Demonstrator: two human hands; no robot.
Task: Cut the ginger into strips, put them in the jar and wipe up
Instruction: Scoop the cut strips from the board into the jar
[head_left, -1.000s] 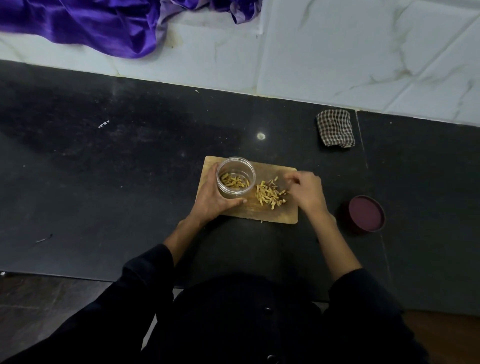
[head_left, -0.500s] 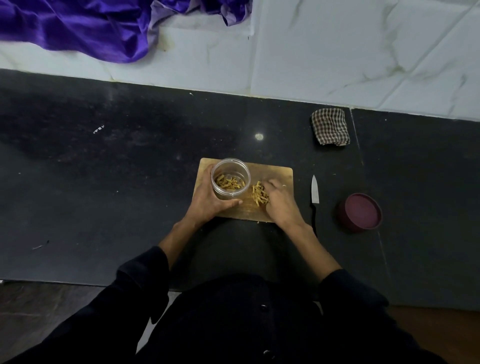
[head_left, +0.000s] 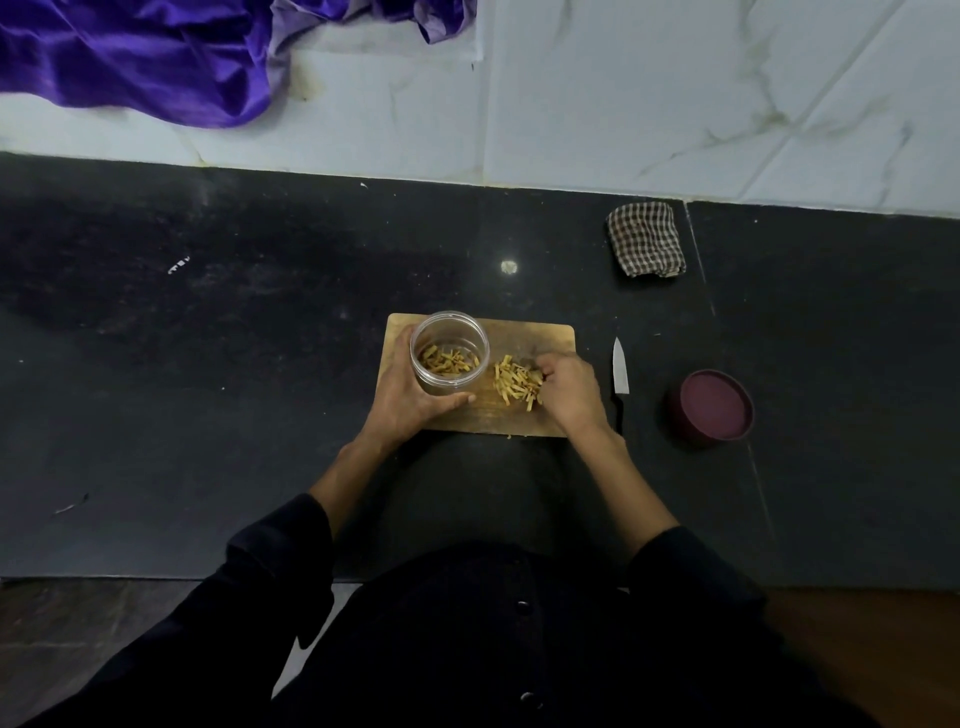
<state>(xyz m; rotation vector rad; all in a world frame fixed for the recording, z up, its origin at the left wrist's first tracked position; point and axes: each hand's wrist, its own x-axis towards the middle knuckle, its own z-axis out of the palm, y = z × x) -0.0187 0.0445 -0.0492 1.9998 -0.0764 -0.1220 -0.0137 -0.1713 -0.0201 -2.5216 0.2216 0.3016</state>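
A clear plastic jar (head_left: 450, 351) stands on the left half of a wooden cutting board (head_left: 540, 336), with some ginger strips inside it. My left hand (head_left: 410, 400) wraps around the jar from the left and front. A loose pile of ginger strips (head_left: 513, 380) lies on the board just right of the jar. My right hand (head_left: 569, 391) rests on the right edge of that pile, fingers curled onto the strips. A small knife (head_left: 620, 372) lies on the counter right of the board, blade pointing away from me.
A maroon jar lid (head_left: 712, 406) sits right of the knife. A folded checked cloth (head_left: 647, 240) lies at the back right near the white marble wall. Purple fabric (head_left: 156, 57) hangs at the top left. The black counter (head_left: 208, 364) stretches far to the left.
My right hand slid left from the board's right edge onto the ginger pile, bunching the strips toward the jar and uncovering the knife. My left hand stayed on the jar.
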